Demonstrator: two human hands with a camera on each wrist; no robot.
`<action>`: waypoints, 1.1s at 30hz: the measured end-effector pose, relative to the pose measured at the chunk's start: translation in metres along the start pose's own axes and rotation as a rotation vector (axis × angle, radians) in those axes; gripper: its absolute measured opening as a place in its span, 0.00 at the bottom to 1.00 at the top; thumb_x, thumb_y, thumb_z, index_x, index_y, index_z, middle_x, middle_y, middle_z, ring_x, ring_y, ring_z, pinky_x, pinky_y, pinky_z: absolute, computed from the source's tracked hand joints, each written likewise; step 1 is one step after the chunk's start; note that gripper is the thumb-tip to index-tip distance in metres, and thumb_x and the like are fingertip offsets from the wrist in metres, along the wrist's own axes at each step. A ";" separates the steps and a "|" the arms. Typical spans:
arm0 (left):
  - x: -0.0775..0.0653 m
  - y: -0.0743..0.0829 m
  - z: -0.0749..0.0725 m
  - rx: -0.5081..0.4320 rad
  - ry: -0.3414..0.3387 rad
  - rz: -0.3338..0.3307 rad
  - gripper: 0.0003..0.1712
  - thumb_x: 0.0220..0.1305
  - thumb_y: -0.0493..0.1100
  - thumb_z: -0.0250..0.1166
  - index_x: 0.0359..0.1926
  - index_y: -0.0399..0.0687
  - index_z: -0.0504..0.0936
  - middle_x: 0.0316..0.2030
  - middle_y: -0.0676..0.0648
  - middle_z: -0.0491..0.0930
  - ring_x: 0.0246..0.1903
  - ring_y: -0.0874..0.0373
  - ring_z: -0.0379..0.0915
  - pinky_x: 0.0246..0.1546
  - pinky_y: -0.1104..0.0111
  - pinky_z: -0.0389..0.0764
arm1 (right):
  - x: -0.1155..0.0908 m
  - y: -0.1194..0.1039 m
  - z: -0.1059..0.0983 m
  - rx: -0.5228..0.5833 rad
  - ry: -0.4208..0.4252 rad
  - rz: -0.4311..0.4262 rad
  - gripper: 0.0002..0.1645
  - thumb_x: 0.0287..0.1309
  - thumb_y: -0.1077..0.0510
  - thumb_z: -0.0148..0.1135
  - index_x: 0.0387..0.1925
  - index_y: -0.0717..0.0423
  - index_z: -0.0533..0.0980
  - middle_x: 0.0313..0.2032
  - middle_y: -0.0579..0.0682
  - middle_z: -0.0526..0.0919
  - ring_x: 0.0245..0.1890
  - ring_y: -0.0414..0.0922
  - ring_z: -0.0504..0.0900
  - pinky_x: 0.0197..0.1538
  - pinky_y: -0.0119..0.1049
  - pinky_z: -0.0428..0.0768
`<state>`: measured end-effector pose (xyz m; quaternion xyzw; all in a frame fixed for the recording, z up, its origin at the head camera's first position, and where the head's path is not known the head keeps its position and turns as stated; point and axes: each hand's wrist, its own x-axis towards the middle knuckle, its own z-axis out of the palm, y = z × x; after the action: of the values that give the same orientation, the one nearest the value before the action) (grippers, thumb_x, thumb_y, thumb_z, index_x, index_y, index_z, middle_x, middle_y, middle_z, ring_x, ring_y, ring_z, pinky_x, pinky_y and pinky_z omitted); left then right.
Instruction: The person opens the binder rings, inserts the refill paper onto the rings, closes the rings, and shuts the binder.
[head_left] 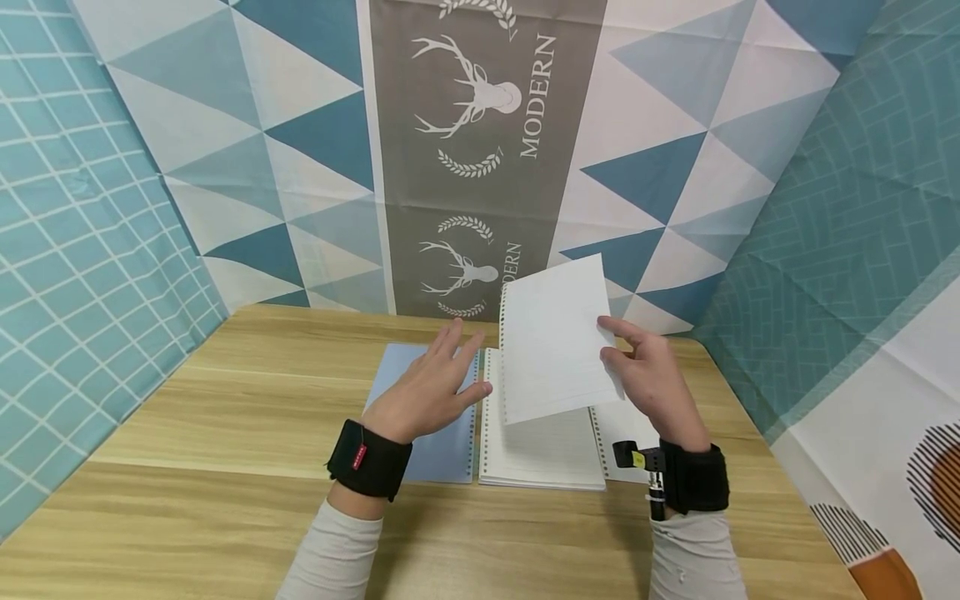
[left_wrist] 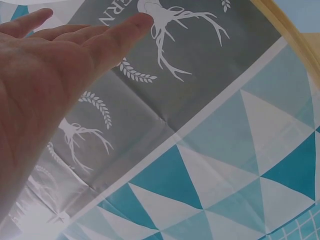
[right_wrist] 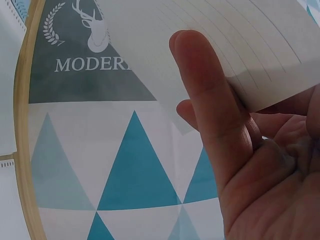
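Head view: my right hand [head_left: 652, 375] grasps 1 white sheet [head_left: 555, 346] at its right edge. From that grip the sheet extends toward 9 o'clock, raised and tilted, its row of holes along the edge away from my fingers. The paper stack [head_left: 540, 454] lies at 8 o'clock from the grip on the wooden table [head_left: 210, 433], partly under the raised sheet. A perforated page [head_left: 617, 423] lies at 7 o'clock, near the same hand. My left hand [head_left: 431, 392] is released, fingers extended, above the blue cover [head_left: 446, 454]; the white sheet is between 2 and 3 o'clock from it. Each wrist carries 1 black wristband [head_left: 371, 458].

Left wrist view: my left hand occupies the 10 o'clock region, fingers stretched out, grip released. Behind it, the wall hanging [left_wrist: 150, 110] shows deer prints, with triangles at 4 o'clock.

Right wrist view: grip confirmed on the white sheet. Its ruled face spreads from 10 to 1 o'clock of my hand, 1 finger lying across it.
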<state>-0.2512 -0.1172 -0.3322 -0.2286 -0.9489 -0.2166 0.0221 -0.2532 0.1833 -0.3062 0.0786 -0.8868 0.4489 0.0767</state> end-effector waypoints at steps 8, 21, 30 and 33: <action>0.000 0.000 0.000 -0.011 -0.006 0.000 0.43 0.76 0.58 0.56 0.81 0.47 0.51 0.82 0.38 0.36 0.82 0.43 0.31 0.76 0.40 0.54 | -0.003 -0.005 0.000 0.023 -0.017 0.006 0.29 0.75 0.60 0.52 0.74 0.54 0.67 0.70 0.63 0.70 0.38 0.50 0.79 0.31 0.31 0.76; 0.001 -0.001 0.001 -0.016 0.000 0.019 0.42 0.76 0.58 0.55 0.81 0.48 0.51 0.82 0.38 0.37 0.82 0.42 0.33 0.75 0.40 0.56 | -0.003 -0.004 0.000 0.013 -0.047 -0.011 0.29 0.74 0.61 0.51 0.74 0.53 0.67 0.75 0.61 0.64 0.32 0.48 0.77 0.27 0.34 0.72; 0.001 -0.001 0.002 -0.016 0.001 0.021 0.42 0.76 0.58 0.56 0.81 0.48 0.51 0.82 0.38 0.37 0.82 0.43 0.32 0.74 0.39 0.56 | 0.000 -0.002 0.001 0.013 -0.057 -0.007 0.29 0.74 0.61 0.50 0.74 0.49 0.67 0.73 0.59 0.67 0.27 0.46 0.78 0.26 0.35 0.74; 0.001 0.000 0.003 -0.015 0.001 0.020 0.42 0.76 0.57 0.57 0.81 0.49 0.51 0.82 0.38 0.37 0.82 0.43 0.32 0.74 0.38 0.56 | -0.001 -0.002 0.001 0.005 -0.058 -0.004 0.28 0.74 0.61 0.50 0.72 0.51 0.70 0.65 0.63 0.73 0.24 0.42 0.74 0.25 0.34 0.72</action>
<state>-0.2525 -0.1158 -0.3346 -0.2379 -0.9449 -0.2238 0.0230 -0.2524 0.1813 -0.3055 0.0935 -0.8874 0.4484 0.0516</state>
